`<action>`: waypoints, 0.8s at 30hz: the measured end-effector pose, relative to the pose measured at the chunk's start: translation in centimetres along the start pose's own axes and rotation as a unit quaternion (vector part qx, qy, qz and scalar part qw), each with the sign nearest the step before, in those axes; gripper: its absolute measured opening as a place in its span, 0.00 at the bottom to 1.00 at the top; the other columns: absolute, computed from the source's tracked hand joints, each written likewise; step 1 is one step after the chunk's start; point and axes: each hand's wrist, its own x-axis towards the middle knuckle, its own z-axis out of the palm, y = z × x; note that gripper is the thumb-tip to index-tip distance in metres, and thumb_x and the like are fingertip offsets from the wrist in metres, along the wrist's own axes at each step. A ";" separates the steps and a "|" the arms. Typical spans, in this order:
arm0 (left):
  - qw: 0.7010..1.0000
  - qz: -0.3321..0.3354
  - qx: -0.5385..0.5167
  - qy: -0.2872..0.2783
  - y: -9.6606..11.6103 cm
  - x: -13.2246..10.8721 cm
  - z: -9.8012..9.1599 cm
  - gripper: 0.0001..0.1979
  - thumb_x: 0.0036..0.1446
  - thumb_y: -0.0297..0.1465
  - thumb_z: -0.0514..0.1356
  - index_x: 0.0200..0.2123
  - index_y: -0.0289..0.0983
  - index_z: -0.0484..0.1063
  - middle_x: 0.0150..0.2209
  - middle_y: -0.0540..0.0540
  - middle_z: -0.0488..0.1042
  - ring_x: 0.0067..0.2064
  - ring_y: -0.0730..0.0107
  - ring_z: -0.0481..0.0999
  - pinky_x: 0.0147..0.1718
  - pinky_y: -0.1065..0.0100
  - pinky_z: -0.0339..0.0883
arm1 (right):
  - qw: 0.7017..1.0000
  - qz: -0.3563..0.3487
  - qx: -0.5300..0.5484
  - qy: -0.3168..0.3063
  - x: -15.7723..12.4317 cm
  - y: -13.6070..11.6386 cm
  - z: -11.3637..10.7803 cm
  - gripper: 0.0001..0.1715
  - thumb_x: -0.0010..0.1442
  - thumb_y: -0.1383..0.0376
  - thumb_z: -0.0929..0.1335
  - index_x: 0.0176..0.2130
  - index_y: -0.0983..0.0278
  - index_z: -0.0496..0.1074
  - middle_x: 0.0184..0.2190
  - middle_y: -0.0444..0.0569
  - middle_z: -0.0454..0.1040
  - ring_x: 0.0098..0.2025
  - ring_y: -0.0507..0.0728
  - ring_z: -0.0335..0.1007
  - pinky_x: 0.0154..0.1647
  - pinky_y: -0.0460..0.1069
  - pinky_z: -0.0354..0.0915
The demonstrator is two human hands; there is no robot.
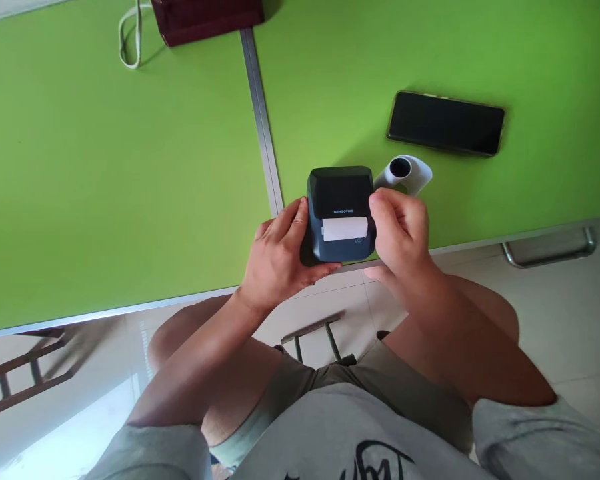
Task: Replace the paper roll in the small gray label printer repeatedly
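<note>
A small dark grey label printer (341,200) sits at the near edge of the green table (105,180), with a strip of white paper (345,229) coming out of its slot. My left hand (280,257) grips the printer's left side, thumb under its front edge. Curled fingers of my right hand (400,230) hold its right side. Just behind my right hand lies a white paper roll (404,172) with a dark core.
A black phone (446,123) lies face up at the back right. A dark red case (207,19) with a white cord (130,37) sits at the far edge. A metal seam (260,113) splits the tabletop. Stool frames stand on the tiled floor below.
</note>
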 end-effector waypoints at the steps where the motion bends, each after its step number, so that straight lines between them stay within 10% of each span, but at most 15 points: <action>1: 1.000 -0.005 -0.006 0.001 -0.1 0.1 0.0 0.53 0.59 0.65 0.60 0.74 0.34 0.55 0.68 0.27 0.68 0.67 0.43 0.72 0.61 0.49 0.71 | 1.000 0.003 -0.004 -0.002 0.0 0.0 -0.1 0.33 0.71 0.45 0.63 0.25 0.58 0.47 0.21 0.40 0.46 0.23 0.51 0.48 0.25 0.52 0.47; 19: 1.000 -0.015 -0.001 -0.003 0.1 0.3 0.4 0.55 0.58 0.66 0.59 0.73 0.31 0.56 0.69 0.27 0.67 0.67 0.42 0.72 0.62 0.49 0.69 | 0.982 -0.012 -0.146 -0.121 2.0 -2.5 -3.2 0.21 0.53 0.67 0.73 0.27 0.58 0.54 0.20 0.36 0.57 0.21 0.48 0.49 0.23 0.49 0.49; 24: 1.000 0.003 0.022 -0.002 0.3 0.1 0.3 0.54 0.60 0.64 0.57 0.73 0.29 0.54 0.68 0.25 0.67 0.67 0.42 0.71 0.60 0.51 0.69 | 0.984 -0.091 -0.150 0.000 3.4 -3.5 -3.3 0.22 0.61 0.63 0.74 0.29 0.58 0.56 0.19 0.36 0.61 0.19 0.49 0.57 0.24 0.50 0.52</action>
